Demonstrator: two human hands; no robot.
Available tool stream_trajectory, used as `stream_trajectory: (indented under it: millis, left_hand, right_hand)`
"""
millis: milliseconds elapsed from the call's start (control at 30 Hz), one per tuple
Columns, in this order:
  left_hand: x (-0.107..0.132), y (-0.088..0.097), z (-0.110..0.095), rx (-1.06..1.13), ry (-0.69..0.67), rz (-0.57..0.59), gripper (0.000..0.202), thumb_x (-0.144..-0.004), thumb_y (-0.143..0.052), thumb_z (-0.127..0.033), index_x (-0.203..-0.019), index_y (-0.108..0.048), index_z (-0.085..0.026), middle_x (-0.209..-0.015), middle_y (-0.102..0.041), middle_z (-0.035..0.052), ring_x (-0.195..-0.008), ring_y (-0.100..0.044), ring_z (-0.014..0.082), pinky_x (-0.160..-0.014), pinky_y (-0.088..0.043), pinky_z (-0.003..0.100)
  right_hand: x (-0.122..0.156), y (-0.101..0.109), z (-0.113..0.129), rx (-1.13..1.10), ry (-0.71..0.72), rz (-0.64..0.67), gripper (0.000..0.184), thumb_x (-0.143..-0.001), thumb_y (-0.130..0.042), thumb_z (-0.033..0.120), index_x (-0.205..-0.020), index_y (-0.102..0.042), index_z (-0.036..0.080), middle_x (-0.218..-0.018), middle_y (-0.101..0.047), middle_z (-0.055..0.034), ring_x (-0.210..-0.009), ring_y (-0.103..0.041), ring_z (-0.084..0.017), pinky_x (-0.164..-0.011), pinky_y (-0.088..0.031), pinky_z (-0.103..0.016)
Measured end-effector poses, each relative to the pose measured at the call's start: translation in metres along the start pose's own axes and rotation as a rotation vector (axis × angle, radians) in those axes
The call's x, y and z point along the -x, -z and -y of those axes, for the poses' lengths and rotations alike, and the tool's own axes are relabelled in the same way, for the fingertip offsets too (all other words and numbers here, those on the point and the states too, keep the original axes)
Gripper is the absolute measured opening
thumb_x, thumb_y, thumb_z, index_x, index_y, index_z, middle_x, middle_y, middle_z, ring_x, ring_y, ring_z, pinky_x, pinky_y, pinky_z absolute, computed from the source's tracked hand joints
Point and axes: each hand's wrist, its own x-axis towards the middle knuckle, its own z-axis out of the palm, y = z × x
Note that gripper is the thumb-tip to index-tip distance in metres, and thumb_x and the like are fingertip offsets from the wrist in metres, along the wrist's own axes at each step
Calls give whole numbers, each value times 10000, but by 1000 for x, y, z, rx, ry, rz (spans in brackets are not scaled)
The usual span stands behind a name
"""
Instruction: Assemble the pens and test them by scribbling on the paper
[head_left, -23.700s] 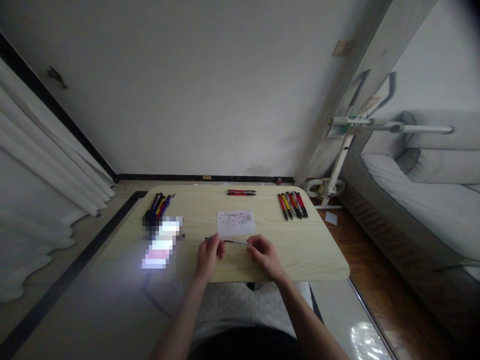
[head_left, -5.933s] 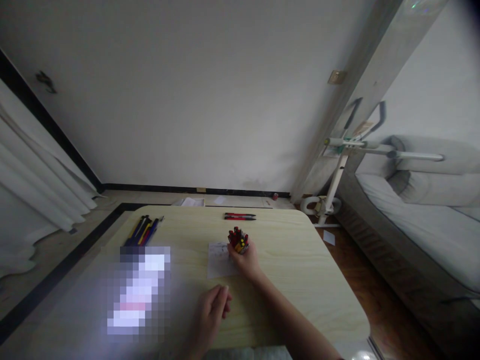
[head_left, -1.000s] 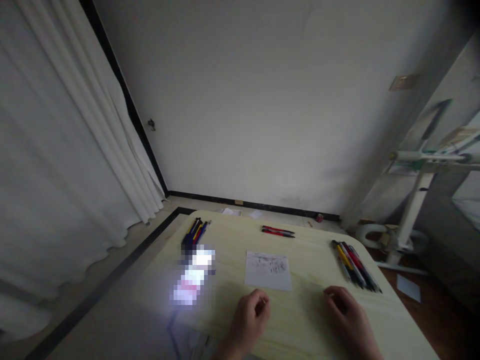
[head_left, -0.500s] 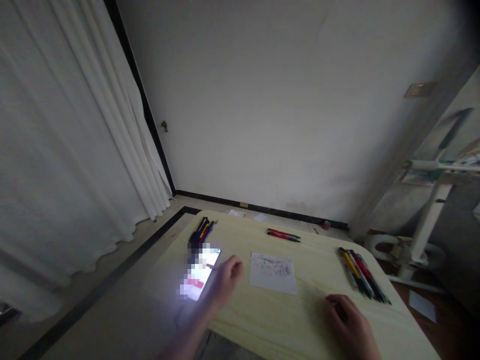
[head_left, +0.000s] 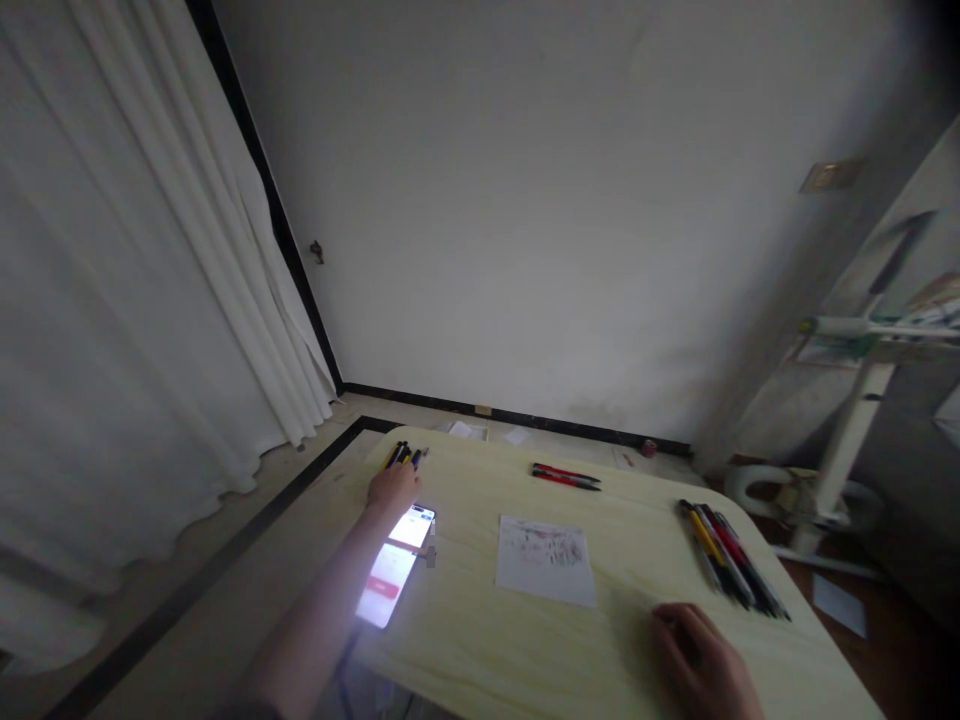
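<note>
My left hand (head_left: 395, 487) reaches over the bundle of pens (head_left: 405, 454) at the table's far left corner. Its back faces me, and I cannot see whether the fingers grip a pen. Below that arm a lit phone (head_left: 390, 570) lies on the table, partly covered by the forearm. My right hand (head_left: 705, 655) rests at the near right with its fingers curled and nothing visible in them. A white sheet of paper (head_left: 545, 562) with dark scribbles lies between the hands. Beyond it are two red-and-black pens (head_left: 566, 476), side by side.
On the right side of the pale wooden table (head_left: 480, 640) lies a second group of several pens (head_left: 731, 555). A white metal frame (head_left: 847, 450) stands on the floor to the right. White curtains (head_left: 150, 250) hang at left, and a grey wall (head_left: 525, 220) rises behind.
My left hand has moved from beside the phone, up and left, onto the left pens. The right hand stays in place. The view has shifted slightly.
</note>
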Motion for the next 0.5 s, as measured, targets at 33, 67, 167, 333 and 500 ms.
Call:
stream_trajectory:
  millis: [33, 67, 167, 333, 500]
  left_hand:
    - [-3, -2, 0, -9, 12, 10, 258, -799, -426, -289, -848, -608, -112, -924, -628, 169, -864, -594, 256, -693, -430, 336]
    - [-5, -5, 1, -17, 24, 20, 257, -800, -424, -280, -852, -608, -108, -928, -628, 173, -870, -594, 258, -697, -433, 340]
    - [-13, -10, 2, -31, 50, 42, 239, -794, -428, -252, -861, -606, -108, -927, -633, 168, -879, -594, 257, -703, -441, 343]
    - [-21, -17, 2, -27, 68, 47, 222, -787, -427, -214, -913, -586, -122, -933, -636, 162, -890, -595, 250, -716, -442, 349]
    - [-25, -18, -2, 36, 59, 46, 186, -757, -448, -179, -853, -594, -114, -894, -645, 167, -858, -602, 256, -685, -445, 331]
  right_hand:
    - [0, 1, 2, -3, -4, 2, 206, -776, -447, 367, -829, -559, 202, -817, -591, -71, -663, -575, -184, -587, -471, -253]
    - [0, 1, 3, -8, -6, 0, 202, -775, -448, 363, -824, -559, 202, -813, -592, -68, -663, -575, -182, -587, -470, -249]
    - [-1, 2, 5, -18, -8, -10, 195, -776, -446, 355, -812, -558, 200, -813, -591, -65, -676, -574, -181, -602, -467, -247]
    - [-1, 1, 7, -15, -22, 6, 196, -801, -419, 338, -832, -543, 190, -820, -574, -76, -678, -561, -179, -604, -458, -258]
    - [-1, 3, 12, -36, -21, -11, 189, -804, -414, 319, -822, -549, 187, -810, -569, -71, -691, -556, -180, -617, -454, -263]
